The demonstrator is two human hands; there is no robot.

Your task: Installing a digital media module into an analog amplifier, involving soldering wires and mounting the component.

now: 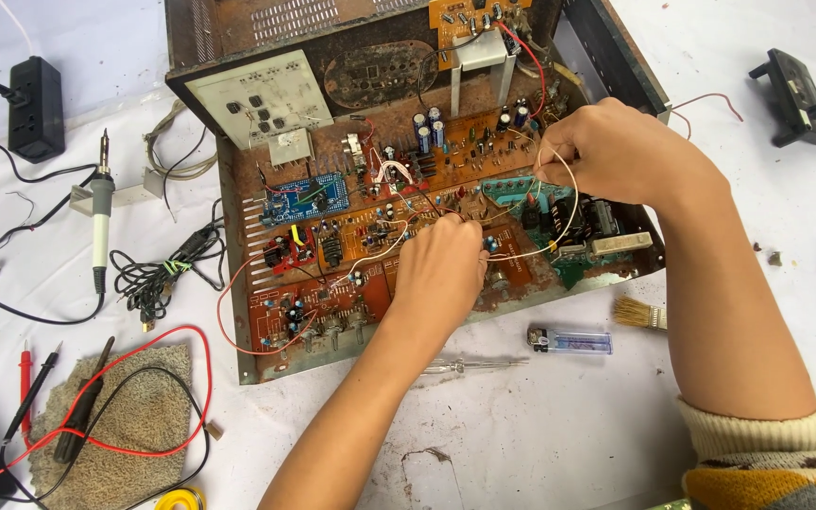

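My sleeve (767,453) sits nearest, and beyond it my right hand (630,151) pinches a pale wire (573,203) looping down-left toward my left hand (441,269), nearer its low end, fingers curled, pressing on the board (351,241) inside the rusty chassis (238,28).

Electronics repair workshop: soldering iron (101,212), multimeter probes (35,392), opened circuit-board chassis (332,255).

chassis (238,189): rusted rough metal | circuit boards (332,302): matt orange | lighter (570,340): glossy clear plastic | mat (139,425): coarse cloth
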